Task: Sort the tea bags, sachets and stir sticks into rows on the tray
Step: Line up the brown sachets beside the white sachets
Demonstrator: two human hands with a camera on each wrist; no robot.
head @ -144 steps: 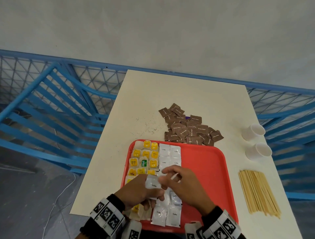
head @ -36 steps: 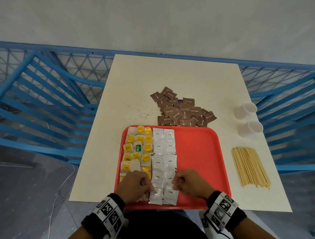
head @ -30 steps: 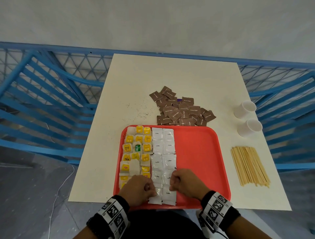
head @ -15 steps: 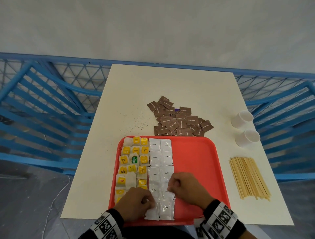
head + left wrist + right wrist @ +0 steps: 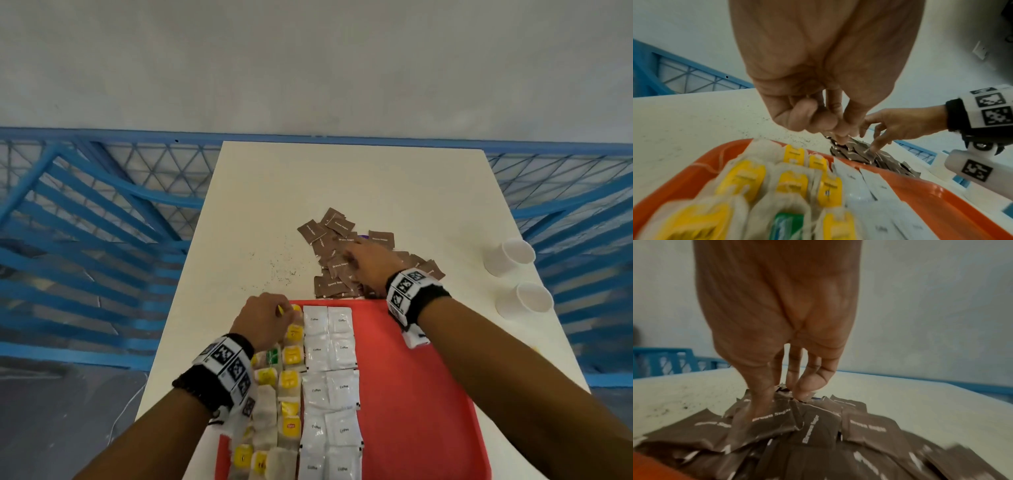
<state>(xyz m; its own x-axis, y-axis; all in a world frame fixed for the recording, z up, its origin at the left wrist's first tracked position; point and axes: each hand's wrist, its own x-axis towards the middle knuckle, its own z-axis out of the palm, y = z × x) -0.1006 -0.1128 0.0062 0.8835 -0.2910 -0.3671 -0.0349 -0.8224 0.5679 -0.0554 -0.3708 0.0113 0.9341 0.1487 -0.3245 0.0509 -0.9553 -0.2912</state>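
Note:
A red tray [image 5: 411,394] holds yellow-tagged tea bags [image 5: 287,377] in rows along its left side. Two rows of white coffee sachets [image 5: 330,383] lie beside them. Brown sugar sachets [image 5: 337,263] lie in a loose heap on the table just beyond the tray. My right hand [image 5: 363,255] reaches into that heap, its spread fingers [image 5: 807,386] touching the top sachets [image 5: 818,426] and gripping none. My left hand [image 5: 274,317] hovers over the tray's far left corner. In the left wrist view its fingers [image 5: 818,118] are curled and hold nothing above the tea bags [image 5: 789,178]. No stir sticks show.
Two white paper cups [image 5: 510,255] [image 5: 524,301] lie on their sides near the table's right edge. Dark specks [image 5: 277,270] dot the cream table [image 5: 342,178] left of the heap. A blue metal railing [image 5: 102,240] surrounds the table. The tray's right half is bare.
Both hands left the near end of the white sachet rows. The right hand reached forward onto the brown heap, and the left hand moved up to the tray's far left corner.

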